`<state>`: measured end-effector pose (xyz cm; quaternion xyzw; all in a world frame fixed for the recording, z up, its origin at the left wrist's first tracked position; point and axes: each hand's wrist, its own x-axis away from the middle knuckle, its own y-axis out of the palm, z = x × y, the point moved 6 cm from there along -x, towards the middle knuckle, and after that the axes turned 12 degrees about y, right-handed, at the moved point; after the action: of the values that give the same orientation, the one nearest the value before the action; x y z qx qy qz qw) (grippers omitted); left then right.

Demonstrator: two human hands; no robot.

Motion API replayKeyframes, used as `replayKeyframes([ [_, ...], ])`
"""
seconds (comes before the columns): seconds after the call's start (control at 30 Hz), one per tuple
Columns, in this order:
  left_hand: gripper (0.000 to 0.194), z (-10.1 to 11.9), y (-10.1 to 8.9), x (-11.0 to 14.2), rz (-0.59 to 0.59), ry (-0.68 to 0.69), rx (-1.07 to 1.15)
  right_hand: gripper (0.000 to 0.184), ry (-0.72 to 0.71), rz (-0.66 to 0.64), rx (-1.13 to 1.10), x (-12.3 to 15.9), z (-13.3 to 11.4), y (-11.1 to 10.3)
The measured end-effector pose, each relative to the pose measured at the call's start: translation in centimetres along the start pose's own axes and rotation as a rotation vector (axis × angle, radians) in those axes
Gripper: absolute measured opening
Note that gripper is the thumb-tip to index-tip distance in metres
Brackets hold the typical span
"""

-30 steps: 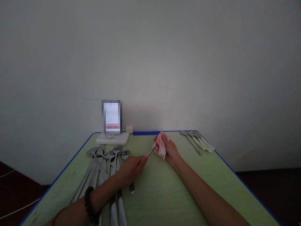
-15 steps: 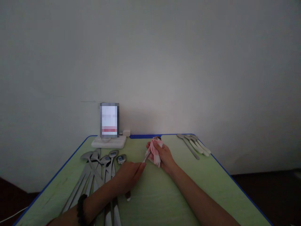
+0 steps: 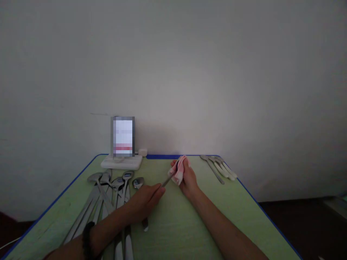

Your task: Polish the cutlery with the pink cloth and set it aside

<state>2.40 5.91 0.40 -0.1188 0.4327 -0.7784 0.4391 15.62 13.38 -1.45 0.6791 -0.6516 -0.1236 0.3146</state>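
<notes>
My left hand [image 3: 148,200] is closed around the handle of a metal spoon [image 3: 168,180], which slants up and away to the right. A pink and white cloth [image 3: 177,176] wraps the far end of the spoon, so its bowl is mostly hidden. My right hand [image 3: 189,178] pinches the cloth around that end. Left of my left hand lies a loose group of large metal spoons [image 3: 94,177], their long handles toward me and partly under my left forearm. A single spoon [image 3: 138,181] lies just beside that hand, its middle covered by it.
Several spoons, some with white handles [image 3: 222,169], lie at the table's far right corner. A blurred lit screen [image 3: 123,137] stands on a white base [image 3: 121,162] at the back left, a small white plug [image 3: 142,152] beside it. The green table [image 3: 173,224] has a blue edge, with a wall behind.
My view has shifted slightly to the right. The cloth in my right hand has turned about the spoon's end, and more of the handle shows between my hands.
</notes>
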Motion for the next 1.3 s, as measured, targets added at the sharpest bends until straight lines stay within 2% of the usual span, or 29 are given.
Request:
replayKeyframes([
  [0.1, 0.042, -0.2, 0.3, -0.1, -0.041, 0.004, -0.080, 0.045, 0.059, -0.023, -0.013, -0.1, 0.3, 0.1],
  [0.23, 0.042, -0.4, 0.5, -0.1, -0.077, 0.003, -0.140, 0.037, 0.154, -0.056, 0.021, 0.2, 0.8, 0.3],
  [0.4, 0.040, -0.3, 0.6, 0.0, -0.087, 0.003, -0.118, 0.026, 0.228, -0.112, 0.007, 0.5, 1.0, 0.5],
  [0.57, 0.039, 0.2, 0.0, 0.3, -0.039, 0.013, -0.015, 0.025, 0.230, -0.097, 0.035, 0.5, 1.1, 0.4],
  [0.67, 0.036, 0.8, -0.3, 0.4, -0.054, 0.043, 0.067, 0.028, 0.193, -0.055, 0.010, 0.1, 1.1, 0.1],
  [0.8, 0.035, 1.2, -0.4, 0.4, -0.095, 0.080, 0.004, 0.033, 0.143, -0.032, -0.017, -0.2, 0.8, -0.1],
  [0.93, 0.039, 1.0, 0.0, 0.2, -0.114, 0.068, -0.088, 0.033, 0.179, -0.098, 0.024, 0.4, 0.9, 0.5],
  [1.1, 0.040, 0.6, 0.3, 0.0, -0.099, 0.055, -0.129, 0.037, 0.269, -0.264, 0.271, 2.0, 1.7, 2.1],
  [1.2, 0.040, 0.5, 0.4, 0.0, -0.106, 0.043, -0.159, 0.036, 0.277, -0.286, 0.291, 2.1, 1.9, 2.2],
  [1.3, 0.040, 0.6, 0.3, -0.1, -0.102, 0.037, -0.174, 0.037, 0.282, -0.246, 0.215, 1.5, 1.9, 1.7],
])
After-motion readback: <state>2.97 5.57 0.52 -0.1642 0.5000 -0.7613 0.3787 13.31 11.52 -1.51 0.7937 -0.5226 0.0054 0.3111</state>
